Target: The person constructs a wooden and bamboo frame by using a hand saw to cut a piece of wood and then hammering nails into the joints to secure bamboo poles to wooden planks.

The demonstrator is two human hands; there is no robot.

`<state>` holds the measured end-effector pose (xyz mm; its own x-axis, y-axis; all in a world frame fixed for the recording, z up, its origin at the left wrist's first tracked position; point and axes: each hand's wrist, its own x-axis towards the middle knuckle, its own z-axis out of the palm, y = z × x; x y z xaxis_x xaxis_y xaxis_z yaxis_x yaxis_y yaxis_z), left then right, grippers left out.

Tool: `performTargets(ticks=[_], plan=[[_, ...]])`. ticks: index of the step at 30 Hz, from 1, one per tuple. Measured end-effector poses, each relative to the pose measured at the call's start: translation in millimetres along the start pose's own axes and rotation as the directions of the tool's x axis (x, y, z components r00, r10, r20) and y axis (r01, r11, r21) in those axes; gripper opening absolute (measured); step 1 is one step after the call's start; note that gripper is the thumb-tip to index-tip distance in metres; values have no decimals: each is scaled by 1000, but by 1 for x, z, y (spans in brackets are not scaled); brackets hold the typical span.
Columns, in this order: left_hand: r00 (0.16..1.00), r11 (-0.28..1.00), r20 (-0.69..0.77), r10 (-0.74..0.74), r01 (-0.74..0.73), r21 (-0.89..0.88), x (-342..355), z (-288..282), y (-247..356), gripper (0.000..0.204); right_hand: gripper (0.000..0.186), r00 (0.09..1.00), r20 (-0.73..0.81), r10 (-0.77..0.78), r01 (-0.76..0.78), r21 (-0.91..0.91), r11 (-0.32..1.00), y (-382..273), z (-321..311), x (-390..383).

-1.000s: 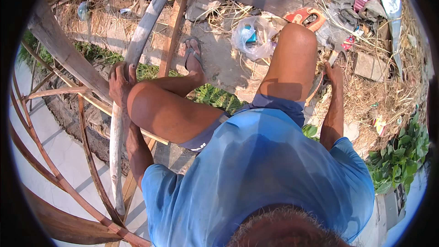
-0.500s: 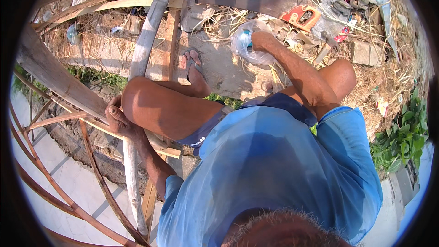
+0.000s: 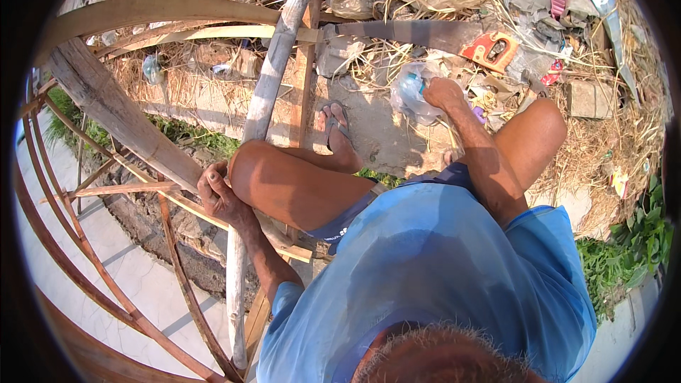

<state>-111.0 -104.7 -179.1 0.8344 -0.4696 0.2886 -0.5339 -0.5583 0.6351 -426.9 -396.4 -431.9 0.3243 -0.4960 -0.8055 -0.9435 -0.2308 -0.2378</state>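
Note:
My right hand point(image 3: 445, 93) is at the edge of a clear plastic bag point(image 3: 411, 108) with something blue inside. Its fingers are closed, and the bag's film lies against them. The bag rests on the concrete strip, beyond my knees. To the left, my left hand point(image 3: 220, 191) has its fingers curled in beside my knee, next to the lower end of a thick weathered timber point(image 3: 128, 110) and a thin wooden slat point(image 3: 181, 200). Whether anything small is between those fingers is hidden. A pale round pole point(image 3: 273, 74) runs just past my left knee.
A handsaw point(image 3: 489, 51) with an orange handle lies at the far right among straw and plastic litter. Curved wooden ribs point(image 3: 92, 259) fill the left side. A concrete block point(image 3: 590, 99) and green plants point(image 3: 635, 241) are on the right.
The whole view has shifted, so things sit farther right and slightly lower. My right hand has drawn back toward the bag's edge. My left hand stays by the timber, its fingers slightly rearranged.

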Motion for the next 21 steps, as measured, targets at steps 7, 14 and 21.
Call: performTargets(ticks=[7, 14, 21], plan=[[701, 972, 673, 234, -178, -152, 70, 51, 130, 22, 31, 909, -177, -377, 343, -196, 919, -31, -78, -50], [49, 574, 849, 527, -757, -313, 46, 161, 214, 37, 26, 560, -355, -748, 805, 20, 593, -53, -153, -146], [24, 633, 816, 577, -644, -429, 39, 209, 233, 22, 36, 638, -617, -461, 737, 313, 599, 36, -189, -174]])
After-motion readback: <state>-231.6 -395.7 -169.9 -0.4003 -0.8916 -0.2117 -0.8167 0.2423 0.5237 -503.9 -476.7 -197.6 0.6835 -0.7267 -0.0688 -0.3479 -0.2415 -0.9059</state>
